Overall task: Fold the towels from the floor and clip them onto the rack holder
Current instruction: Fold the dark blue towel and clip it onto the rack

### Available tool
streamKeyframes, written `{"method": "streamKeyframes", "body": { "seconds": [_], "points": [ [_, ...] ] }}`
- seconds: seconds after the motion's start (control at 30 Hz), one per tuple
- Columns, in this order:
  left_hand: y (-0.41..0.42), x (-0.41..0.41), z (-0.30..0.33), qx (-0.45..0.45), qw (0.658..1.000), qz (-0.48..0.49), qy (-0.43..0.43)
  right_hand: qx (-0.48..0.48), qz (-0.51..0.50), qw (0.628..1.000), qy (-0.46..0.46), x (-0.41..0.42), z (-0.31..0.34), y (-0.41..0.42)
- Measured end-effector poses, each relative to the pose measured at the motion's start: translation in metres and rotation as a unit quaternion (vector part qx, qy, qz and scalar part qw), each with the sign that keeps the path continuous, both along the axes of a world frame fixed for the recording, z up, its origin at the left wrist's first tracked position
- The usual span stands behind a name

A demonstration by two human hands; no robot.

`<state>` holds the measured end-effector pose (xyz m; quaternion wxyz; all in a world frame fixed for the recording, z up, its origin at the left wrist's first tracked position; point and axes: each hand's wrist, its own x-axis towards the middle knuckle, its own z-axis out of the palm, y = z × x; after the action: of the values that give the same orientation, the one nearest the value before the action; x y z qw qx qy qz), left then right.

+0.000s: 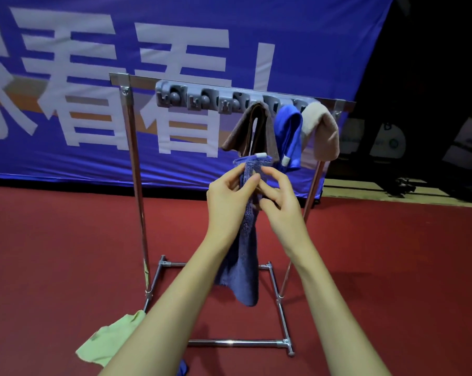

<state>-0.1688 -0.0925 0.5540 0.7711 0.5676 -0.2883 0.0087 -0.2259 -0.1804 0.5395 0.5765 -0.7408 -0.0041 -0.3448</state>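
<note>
On the red floor (66, 253) at the far left, near the foot of the rack, a light green towel (112, 340) lies crumpled and unfolded; it waits for you. At the bottom edge, between your forearms, a small piece of blue cloth (182, 369) shows, maybe one more towel, but I cannot tell.

On the top bar of the metal rack (133, 158), the grey clip holder (202, 100) has its left clips free, about three of them as far as I can see.

In the middle, your left hand (226, 199) grips the upper part of the blue-purple towel (247, 248), the fingers curled around its folded edge. Your right hand (277, 196) pinches the same towel from the other side with fingertips. The towel hangs long and narrow in front of the rack, below the clips, so I judge the folding is almost finished and the clipping is not yet done.

To the right, three towels hang from the holder already: a brown towel (267, 131), a bright blue towel (290, 137) and a beige towel (324, 131), close beside each other.

So three seem done, one is in your hands, and at least one is left.
</note>
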Motion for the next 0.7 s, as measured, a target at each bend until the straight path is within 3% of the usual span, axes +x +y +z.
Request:
{"method": "streamKeyframes", "body": {
  "seconds": [0.1,0.27,0.37,0.53,0.7],
  "points": [
    [0.001,0.007,0.002,-0.009,1.0,0.022,0.012,0.037,0.014,0.999,-0.024,-0.003,0.005,-0.008],
    [0.002,0.011,0.008,-0.047,0.998,-0.009,0.04,0.048,-0.095,0.994,-0.035,0.001,0.011,-0.023],
    [0.0,0.013,0.014,-0.053,0.998,-0.024,0.033,0.059,-0.035,0.998,-0.003,0.011,0.014,-0.022],
    [0.001,0.018,0.025,-0.073,0.997,-0.036,0.014,0.056,-0.036,0.997,-0.05,0.018,0.022,-0.021],
    [-0.001,0.01,0.0,-0.02,0.999,0.041,0.005,0.048,-0.081,0.993,-0.071,0.027,0.024,-0.01]
  ]
}}
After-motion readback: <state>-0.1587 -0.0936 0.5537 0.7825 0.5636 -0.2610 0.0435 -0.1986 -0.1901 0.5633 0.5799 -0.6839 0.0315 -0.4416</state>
